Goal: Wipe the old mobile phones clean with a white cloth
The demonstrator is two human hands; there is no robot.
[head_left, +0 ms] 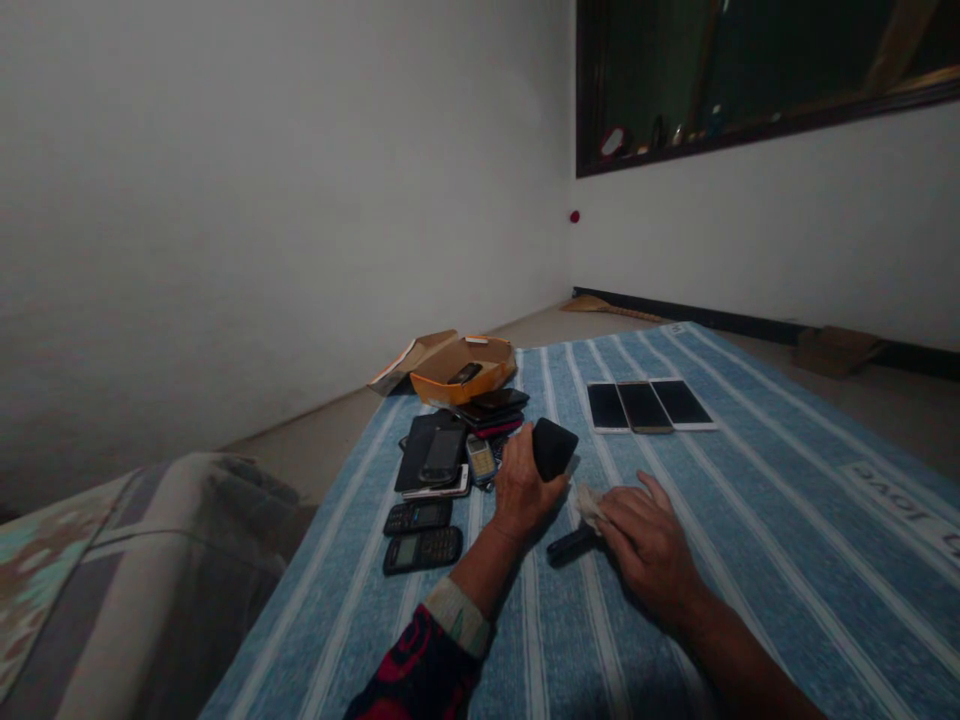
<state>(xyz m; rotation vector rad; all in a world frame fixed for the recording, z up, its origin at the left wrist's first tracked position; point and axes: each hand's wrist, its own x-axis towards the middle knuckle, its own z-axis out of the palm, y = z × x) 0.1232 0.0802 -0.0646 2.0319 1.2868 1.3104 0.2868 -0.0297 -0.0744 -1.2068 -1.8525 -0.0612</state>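
My left hand (523,485) is closed around a dark smartphone (555,449), held tilted above the striped cloth. In my right hand (651,545) a pale crumpled cloth (590,503) is pinched between thumb and fingers, a little apart from the phone. Beneath that cloth lies a small black object (571,546), its far end hidden by my fingers. Left of my left hand sits a small keypad phone (481,460) beside a pile with a dark touchscreen phone (443,454) on it. Two black keypad phones (418,515) (422,550) rest nearer to me.
Three smartphones (646,407) lie side by side on the blue striped cloth (675,640) at right. An open orange box (491,376) with a phone inside stands at the back left, a stack of dark phones (495,404) before it. A grey draped surface (180,560) is on the left.
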